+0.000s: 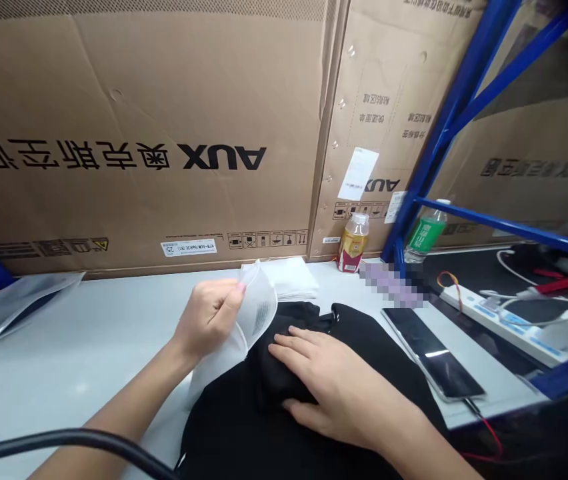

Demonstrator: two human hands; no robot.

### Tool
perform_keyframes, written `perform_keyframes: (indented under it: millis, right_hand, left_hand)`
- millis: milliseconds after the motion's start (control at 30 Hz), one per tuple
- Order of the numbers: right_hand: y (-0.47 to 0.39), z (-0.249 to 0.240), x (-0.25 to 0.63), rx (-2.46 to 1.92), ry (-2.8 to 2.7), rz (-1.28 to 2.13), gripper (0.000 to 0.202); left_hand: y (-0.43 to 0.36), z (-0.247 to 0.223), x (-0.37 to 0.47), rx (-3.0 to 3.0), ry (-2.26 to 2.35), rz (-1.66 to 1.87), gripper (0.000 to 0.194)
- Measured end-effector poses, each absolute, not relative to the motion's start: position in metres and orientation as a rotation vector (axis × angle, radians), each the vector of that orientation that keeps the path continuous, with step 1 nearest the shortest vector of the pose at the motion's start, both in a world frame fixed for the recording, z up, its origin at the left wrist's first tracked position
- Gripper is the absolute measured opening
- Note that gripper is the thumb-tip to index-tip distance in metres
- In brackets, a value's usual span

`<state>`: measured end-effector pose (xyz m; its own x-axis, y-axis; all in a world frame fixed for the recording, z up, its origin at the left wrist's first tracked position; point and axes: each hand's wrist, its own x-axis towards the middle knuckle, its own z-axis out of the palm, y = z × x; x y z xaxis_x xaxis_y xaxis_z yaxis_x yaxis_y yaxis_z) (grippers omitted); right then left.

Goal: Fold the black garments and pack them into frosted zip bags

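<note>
My left hand (211, 317) is closed on the edge of a translucent plastic bag (260, 310), whose mouth gapes toward the right. Printed small text shows on the bag's film. Fingers spread, my right hand (331, 380) lies over a folded black cloth bundle (277, 363). That bundle rests on a larger black fabric item (234, 433), spread across the table's front; its exact kind I cannot tell. Behind the bag lies a stack of white plastic bags (297, 277).
A phone (434, 353) on a red cable lies at the right, near a power strip (509, 327). A drink bottle (354, 243) stands by large cardboard boxes (139, 80). Blue rack bars (444, 133) rise at the right. A filled clear bag (19, 307) lies far left. A black cable (64, 437) crosses the lower left.
</note>
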<state>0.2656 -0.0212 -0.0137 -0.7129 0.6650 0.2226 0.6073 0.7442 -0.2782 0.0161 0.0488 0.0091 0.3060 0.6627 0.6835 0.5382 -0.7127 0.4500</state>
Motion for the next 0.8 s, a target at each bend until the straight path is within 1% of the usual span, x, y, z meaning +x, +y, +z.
perform_keyframes:
  millis: [133,167,267,300,400,467,533,600,667,800]
  right_hand:
    - [-0.019,-0.014,0.237,-1.093,-2.668,0.176,0.068]
    - [-0.018,-0.014,0.23,-1.128,-2.677,0.176,0.064]
    - [-0.012,-0.012,0.223,-1.225,-2.678,0.219,0.043]
    - [-0.01,-0.011,0.227,-1.247,-2.659,0.238,0.04]
    - [-0.002,-0.005,0.251,-1.296,-2.438,0.348,0.043]
    - [0.0,0.0,0.27,-1.299,-2.18,0.43,0.038]
    - [-0.002,0.004,0.282,-1.297,-1.889,0.392,0.031]
    - [-0.007,0.005,0.283,-1.28,-1.663,0.277,0.031]
    - [-0.014,0.002,0.277,-1.251,-1.566,0.211,0.034]
    - [-0.017,-0.005,0.273,-1.292,-1.637,0.249,0.035]
  left_hand:
    - [0.052,0.005,0.017,2.422,1.152,1.176,0.047]
    - [0.051,0.004,0.017,2.42,1.158,1.134,0.046]
    - [0.05,0.003,0.017,2.408,1.166,1.028,0.045]
    - [0.05,0.003,0.017,2.399,1.169,1.002,0.045]
    - [0.048,0.003,0.019,2.366,1.182,0.95,0.044]
    - [0.044,0.001,0.024,2.34,1.192,0.925,0.044]
    - [0.04,-0.002,0.03,2.314,1.196,0.904,0.045]
    - [0.035,-0.006,0.037,2.288,1.198,0.894,0.047]
    - [0.03,-0.01,0.044,2.269,1.203,0.891,0.049]
    - [0.027,-0.013,0.048,2.28,1.205,0.868,0.05]
